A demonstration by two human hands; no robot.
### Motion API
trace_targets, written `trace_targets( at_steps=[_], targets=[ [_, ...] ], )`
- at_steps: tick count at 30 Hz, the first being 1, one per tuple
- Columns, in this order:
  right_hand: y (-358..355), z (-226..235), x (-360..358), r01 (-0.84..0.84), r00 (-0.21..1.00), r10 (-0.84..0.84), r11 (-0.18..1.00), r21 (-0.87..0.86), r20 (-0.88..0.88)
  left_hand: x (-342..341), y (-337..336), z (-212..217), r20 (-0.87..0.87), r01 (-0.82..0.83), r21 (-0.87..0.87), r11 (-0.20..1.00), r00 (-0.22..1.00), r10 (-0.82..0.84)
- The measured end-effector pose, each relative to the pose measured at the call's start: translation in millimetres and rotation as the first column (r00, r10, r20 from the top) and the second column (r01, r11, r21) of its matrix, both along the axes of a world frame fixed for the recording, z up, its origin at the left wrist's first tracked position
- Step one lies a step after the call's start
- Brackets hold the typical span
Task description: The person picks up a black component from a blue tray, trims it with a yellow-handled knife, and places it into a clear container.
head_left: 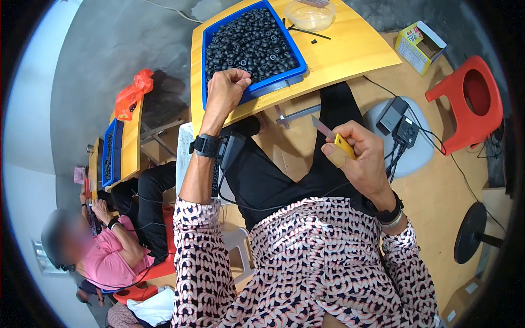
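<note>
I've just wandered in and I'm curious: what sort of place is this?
Probably a small workshop for hand assembly or trimming. A blue tray brims with small black parts on a yellow table, and a second person sits at a similar table with its own blue tray.

A small open cardboard box (420,46) sits on the floor, just past the right corner of the yellow wooden table (350,52). The box is yellow and green outside and white inside. Its flaps stand open. One side has a white label with tiny print. Two plain brown cardboard boxes (461,302) with small white stickers sit by the floor's lower right edge.
</note>
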State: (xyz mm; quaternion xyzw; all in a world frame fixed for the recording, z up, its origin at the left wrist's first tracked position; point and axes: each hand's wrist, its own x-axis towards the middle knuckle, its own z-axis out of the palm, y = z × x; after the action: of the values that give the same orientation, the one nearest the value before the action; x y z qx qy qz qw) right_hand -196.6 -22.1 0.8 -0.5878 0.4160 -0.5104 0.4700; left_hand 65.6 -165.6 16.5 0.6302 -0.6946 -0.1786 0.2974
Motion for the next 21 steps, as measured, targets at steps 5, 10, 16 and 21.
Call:
trace_targets(
  at_steps=[5,10,16,21],
  targets=[
    [0.7,2.1,3.3,0.001,1.0,-0.001,1.0,-0.009,-0.008,3.5,-0.4,0.8,-0.022,-0.017,0.038,0.999,1.0,0.018],
    [1.4,1.3,6.2,0.011,0.998,-0.012,1.0,-0.018,-0.054,13.2,15.5,6.2,-0.441,-0.02,0.0,1.0,0.897,0.018],
    [0.6,-3.6,5.3,0.052,0.994,-0.061,0.994,-0.091,-0.095,3.0,75.6,22.5,-0.993,0.359,0.112,0.927,0.07,0.092],
    [5.3,9.8,9.5,0.01,0.999,-0.012,0.998,-0.056,-0.04,-5.7,114.2,13.2,-0.935,0.548,0.013,0.836,-0.289,0.204]
  ],
)
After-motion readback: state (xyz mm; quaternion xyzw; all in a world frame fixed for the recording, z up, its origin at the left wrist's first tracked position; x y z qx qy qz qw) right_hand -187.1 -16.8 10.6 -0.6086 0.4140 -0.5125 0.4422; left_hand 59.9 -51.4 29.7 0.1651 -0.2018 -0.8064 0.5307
